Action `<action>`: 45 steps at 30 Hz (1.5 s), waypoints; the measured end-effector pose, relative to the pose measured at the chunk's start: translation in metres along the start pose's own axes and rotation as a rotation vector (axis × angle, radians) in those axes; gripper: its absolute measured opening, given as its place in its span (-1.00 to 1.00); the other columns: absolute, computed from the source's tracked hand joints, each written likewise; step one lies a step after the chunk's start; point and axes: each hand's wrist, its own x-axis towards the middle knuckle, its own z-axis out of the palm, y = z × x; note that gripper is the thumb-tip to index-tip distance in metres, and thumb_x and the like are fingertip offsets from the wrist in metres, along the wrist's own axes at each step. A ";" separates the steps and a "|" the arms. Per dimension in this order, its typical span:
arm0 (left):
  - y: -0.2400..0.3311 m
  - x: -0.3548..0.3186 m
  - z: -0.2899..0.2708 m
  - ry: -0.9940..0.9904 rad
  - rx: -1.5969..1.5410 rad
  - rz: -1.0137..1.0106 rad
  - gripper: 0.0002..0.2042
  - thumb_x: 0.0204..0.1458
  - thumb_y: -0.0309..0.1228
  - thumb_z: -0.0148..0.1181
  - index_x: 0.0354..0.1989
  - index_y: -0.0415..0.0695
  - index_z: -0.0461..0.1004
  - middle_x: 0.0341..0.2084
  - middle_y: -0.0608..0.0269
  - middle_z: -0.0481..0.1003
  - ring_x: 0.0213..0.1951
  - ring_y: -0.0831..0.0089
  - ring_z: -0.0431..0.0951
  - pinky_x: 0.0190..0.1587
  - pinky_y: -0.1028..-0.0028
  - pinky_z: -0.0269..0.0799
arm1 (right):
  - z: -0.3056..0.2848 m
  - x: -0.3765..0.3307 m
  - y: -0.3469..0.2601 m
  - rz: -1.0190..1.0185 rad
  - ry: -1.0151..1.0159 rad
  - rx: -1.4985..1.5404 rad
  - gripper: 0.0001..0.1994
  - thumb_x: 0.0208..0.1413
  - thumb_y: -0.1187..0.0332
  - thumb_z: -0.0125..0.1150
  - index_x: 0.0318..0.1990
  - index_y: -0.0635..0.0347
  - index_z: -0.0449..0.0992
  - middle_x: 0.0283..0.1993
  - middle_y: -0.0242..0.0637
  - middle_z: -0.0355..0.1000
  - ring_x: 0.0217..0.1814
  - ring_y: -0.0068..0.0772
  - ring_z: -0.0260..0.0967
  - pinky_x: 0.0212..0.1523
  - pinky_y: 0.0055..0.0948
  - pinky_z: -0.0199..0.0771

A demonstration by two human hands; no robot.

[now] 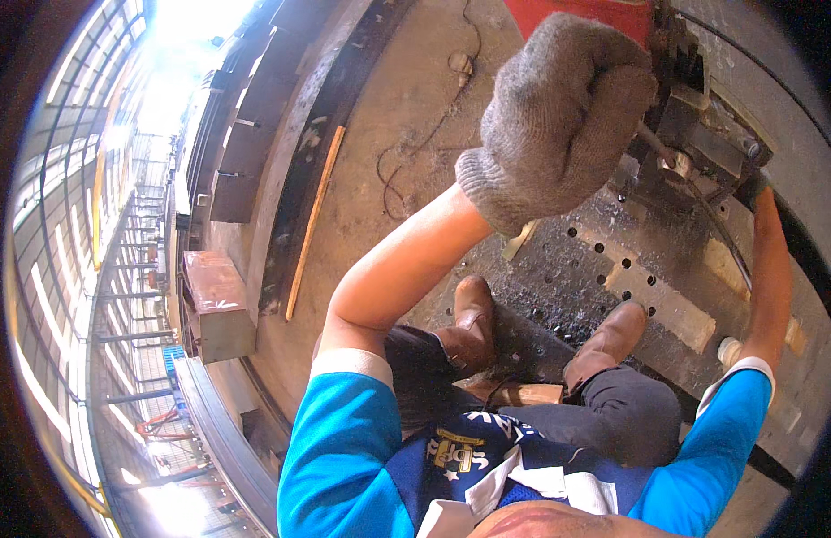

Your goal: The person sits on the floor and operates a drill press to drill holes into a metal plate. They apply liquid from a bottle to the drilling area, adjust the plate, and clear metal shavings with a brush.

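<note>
Grey knit glove on the left hand [572,117], fingers curled in, held high left of the dark steel vise-like block [713,139]. Can't tell if the fist grips anything; palm side is hidden.

Right hand [753,186]: at the block's near-right corner, mostly hidden. Can't tell if it's clamped on the block or just resting there. Hands are well apart, block between them.

Key relation: long thin dark metal rod [702,199] passes just on the near-left side of the block. Long axis runs on a slant, from the glove's edge past the block, then down toward the right forearm. Upper end is lost behind the glove, so contact there is unclear. Left hand looks nearer that upper end, right forearm nearer the lower one.

Rest, all off the same block:
- flat dark steel plate with round holes [675,300]: near side, toward the wearer, loose chips scattered on it
- pair of brown leather boots [608,336]: further that way, left
- bright red panel [559,11]: far left, partly behind the glove
- long narrow orange-yellow strip [315,220]: well off left, on the floor
</note>
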 end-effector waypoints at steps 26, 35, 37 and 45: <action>-0.017 -0.046 -0.066 -0.138 0.124 -0.323 -0.60 0.32 -0.21 0.13 0.20 -0.20 0.41 -0.14 -0.08 0.61 -0.10 0.02 0.66 -0.03 0.14 0.54 | 0.059 -0.384 0.044 0.517 0.154 0.591 -0.70 0.25 0.40 -0.01 0.02 0.25 0.59 -0.01 -0.03 0.58 0.00 0.03 0.52 0.03 -0.21 0.50; -0.028 -0.141 -0.108 -0.480 0.214 -0.727 -0.26 0.19 0.00 0.31 0.44 -0.13 0.21 0.20 -0.13 0.49 0.19 0.01 0.56 0.19 0.15 0.49 | 0.047 -0.318 -0.033 0.453 -0.118 0.142 -0.67 0.19 0.23 0.12 -0.06 0.25 0.63 0.04 0.15 0.57 0.12 0.17 0.52 0.13 -0.02 0.46; -0.044 -0.150 -0.071 -0.609 0.148 -0.577 -0.19 0.12 0.03 0.38 0.44 -0.12 0.22 0.21 -0.15 0.49 0.21 0.03 0.55 0.21 0.16 0.47 | 0.002 -0.342 -0.028 0.348 0.259 0.046 -0.73 0.17 0.22 0.08 -0.35 0.17 0.64 -0.15 0.08 0.53 0.00 0.14 0.53 0.01 -0.05 0.50; 0.004 -0.168 -0.030 -0.779 -0.123 -0.407 0.10 -0.18 0.01 0.58 0.53 -0.07 0.05 0.36 -0.17 0.32 0.36 -0.13 0.36 0.37 0.07 0.34 | -0.186 -0.245 -0.251 -0.273 0.163 0.443 -0.44 0.19 -0.16 0.02 -0.45 0.20 0.63 -0.30 -0.05 0.53 -0.25 -0.01 0.53 -0.23 -0.17 0.45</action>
